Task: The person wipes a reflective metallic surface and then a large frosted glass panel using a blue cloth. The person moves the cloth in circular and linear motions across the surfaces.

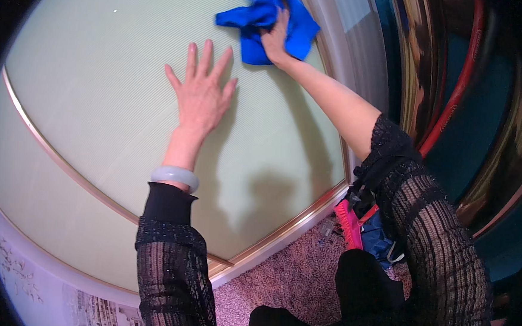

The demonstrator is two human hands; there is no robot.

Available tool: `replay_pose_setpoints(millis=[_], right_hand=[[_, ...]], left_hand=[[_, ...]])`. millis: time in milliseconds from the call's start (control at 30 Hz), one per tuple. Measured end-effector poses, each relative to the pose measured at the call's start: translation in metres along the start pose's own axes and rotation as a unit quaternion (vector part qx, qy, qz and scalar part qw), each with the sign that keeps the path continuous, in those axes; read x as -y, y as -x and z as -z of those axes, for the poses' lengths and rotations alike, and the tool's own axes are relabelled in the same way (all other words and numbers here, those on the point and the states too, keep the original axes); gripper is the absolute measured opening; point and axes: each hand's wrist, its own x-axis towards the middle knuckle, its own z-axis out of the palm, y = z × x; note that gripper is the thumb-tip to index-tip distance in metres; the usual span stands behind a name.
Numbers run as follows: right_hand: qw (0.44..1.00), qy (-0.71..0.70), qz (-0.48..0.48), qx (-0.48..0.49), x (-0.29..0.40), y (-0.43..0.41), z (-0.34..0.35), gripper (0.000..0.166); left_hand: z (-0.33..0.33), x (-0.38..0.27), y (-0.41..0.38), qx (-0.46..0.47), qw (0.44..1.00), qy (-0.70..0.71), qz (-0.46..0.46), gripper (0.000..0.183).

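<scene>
My right hand (276,39) grips a bunched blue cloth (299,42), which lies against the upper right part of a pale green, finely ribbed panel (124,123). Part of the cloth hangs loose around my fingers. To its lower left, my left hand (202,92) is spread with its palm towards the same panel and holds nothing; it appears to rest on the surface. A pale bangle (175,175) circles my left wrist. Thin gold-coloured trim (293,219) borders the panel, and shadows of my arms and head fall across it.
Speckled carpet (290,272) runs below the panel. A pink bristled brush (349,224) and dark blue fabric (375,237) are at the lower right corner. Beside my right arm, a red pole (453,103) rises against patterned brown and teal material (417,60). A gold-coloured strip (64,160) crosses the left side.
</scene>
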Motion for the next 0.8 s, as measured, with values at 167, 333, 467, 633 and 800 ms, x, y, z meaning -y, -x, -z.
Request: replay_pose_setpoints(millis=[167, 333, 467, 633, 800], right_hand=[[0.955, 0.251, -0.148, 0.059, 0.03, 0.144, 0.043, 0.065], [0.915, 0.123, -0.198, 0.33, 0.069, 0.204, 0.104, 0.052], [0.941, 0.092, -0.023, 0.324, 0.048, 0.12, 0.12, 0.058], [0.903, 0.363, 0.027, 0.227, 0.015, 0.021, 0.128, 0.057], [0.867, 0.454, -0.148, 0.143, -0.019, 0.133, 0.13, 0.052]], left_hand=[[-0.026, -0.038, 0.067, 0.096, 0.995, -0.001, -0.006, 0.068], [-0.038, -0.068, 0.1, 0.173, 0.983, 0.013, -0.065, 0.068], [-0.032, -0.065, 0.089, 0.163, 0.983, 0.023, -0.077, 0.066], [-0.033, -0.061, 0.065, 0.115, 0.992, 0.024, -0.039, 0.078], [-0.04, -0.067, 0.071, 0.148, 0.989, -0.012, -0.025, 0.087]])
